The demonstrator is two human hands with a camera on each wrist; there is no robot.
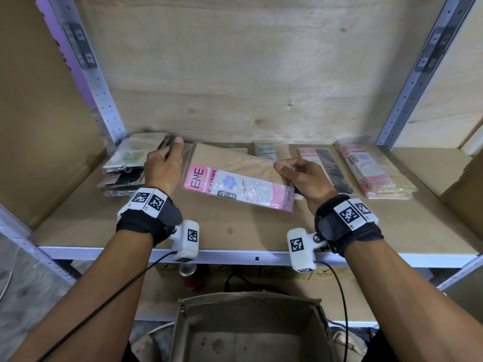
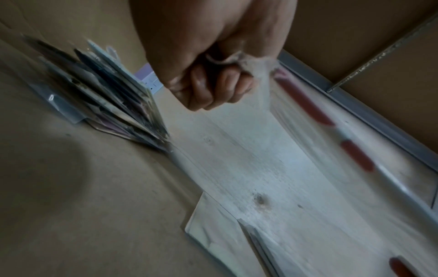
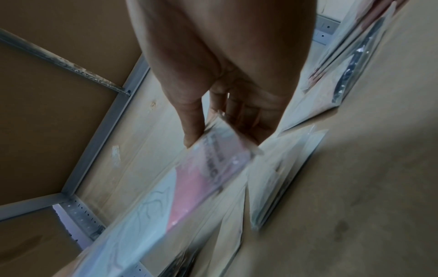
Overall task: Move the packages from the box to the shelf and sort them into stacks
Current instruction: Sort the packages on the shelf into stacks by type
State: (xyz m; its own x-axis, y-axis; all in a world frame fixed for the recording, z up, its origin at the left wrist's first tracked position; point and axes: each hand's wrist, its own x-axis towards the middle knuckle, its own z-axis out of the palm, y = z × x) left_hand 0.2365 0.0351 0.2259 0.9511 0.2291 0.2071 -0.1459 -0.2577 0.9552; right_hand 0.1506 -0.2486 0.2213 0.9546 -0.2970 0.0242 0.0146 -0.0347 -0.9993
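The shelf [image 1: 261,231] carries several groups of packages, and the box [image 1: 251,333] stands below its front edge, nearer the person than either hand; what shows of its floor is bare. The pink stack [image 1: 376,171] lies well to the right of the right fingers, the dark package [image 1: 332,168] just beyond their knuckles, the teal package [image 1: 269,150] behind the right fingertips, and the mixed pile [image 1: 128,163] just to the left of the left fingers. The held package [image 1: 237,184] sits between the two hands above the shelf, its long axis running from one hand to the other, pink header toward the left. The left hand [image 1: 163,165] grips the clear film at that end; the left wrist view shows the fingers [image 2: 213,88] curled tight round bunched plastic. The right hand [image 1: 303,178] pinches the opposite end, thumb on top and fingers [image 3: 249,120] beneath, confirmed in the right wrist view. Judgement: the matching pink stack lies to the right, so the right hand is the nearer carrier; the move calls for the left hand to let go and the package's long axis to turn front-to-back. Risk: slippery film may slide in a one-handed pinch.
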